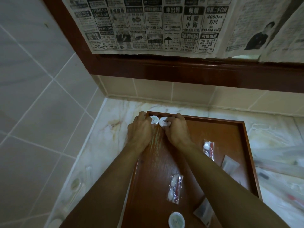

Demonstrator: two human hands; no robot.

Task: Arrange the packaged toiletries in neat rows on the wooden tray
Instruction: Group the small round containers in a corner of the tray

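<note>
A brown wooden tray [213, 134] lies on a marble counter. At its far left corner two round white packaged soaps sit side by side. My left hand [139, 129] grips the left soap [154, 120] and my right hand [176, 129] grips the right soap [163, 123]. Loose on the tray lie a clear packet with a red item [209, 149], a white sachet [229, 165], another clear packet with white pieces [175, 188], a flat sachet [204, 213] partly under my right forearm, and a round soap [176, 220] at the near edge.
The marble counter [107, 145] meets a tiled wall on the left and a tiled backsplash behind. A dark wooden frame covered with newspaper [148, 25] hangs above. More packets [279, 170], blurred, lie on the counter right of the tray, and a few on its left.
</note>
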